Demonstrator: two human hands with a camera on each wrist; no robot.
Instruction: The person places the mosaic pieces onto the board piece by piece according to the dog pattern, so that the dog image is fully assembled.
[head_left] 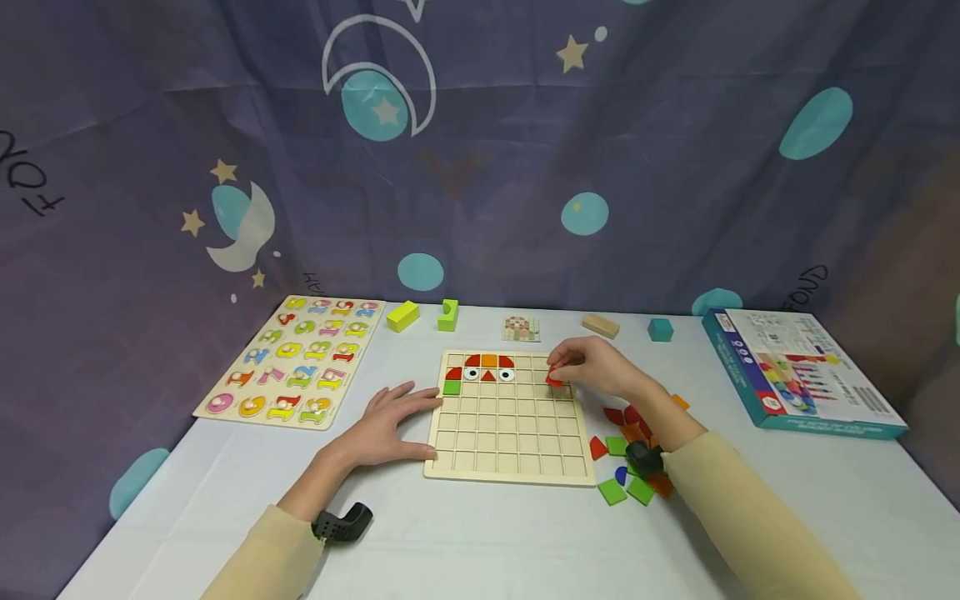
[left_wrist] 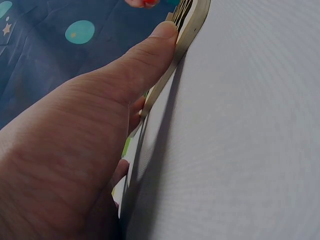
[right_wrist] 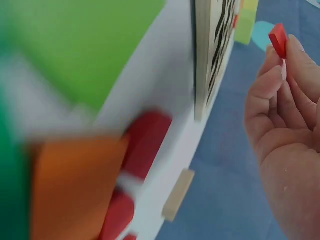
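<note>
My right hand [head_left: 592, 367] pinches a small red piece [right_wrist: 278, 40] between thumb and fingertips, over the upper right cells of a wooden grid board [head_left: 495, 433]. At the board's left edge, my left hand [head_left: 386, 425] lies with fingers spread; its thumb [left_wrist: 160, 37] touches the rim. The board's top rows hold red quarter-round pieces, an orange square [head_left: 489, 361], two eye pieces [head_left: 471, 374], a red triangle [head_left: 488, 376] and a green square [head_left: 452, 387]. Beside the board, partly under my right forearm, lies a pile of loose red, green [head_left: 612, 492], orange and blue pieces.
A number puzzle board [head_left: 251, 367] lies at left. Along the back stand a yellow block [head_left: 402, 316], a green notched block [head_left: 447, 315], a pattern card [head_left: 521, 328], a plain wooden block [head_left: 601, 325] and a teal cube [head_left: 661, 330]. A flat game box [head_left: 810, 375] lies at right.
</note>
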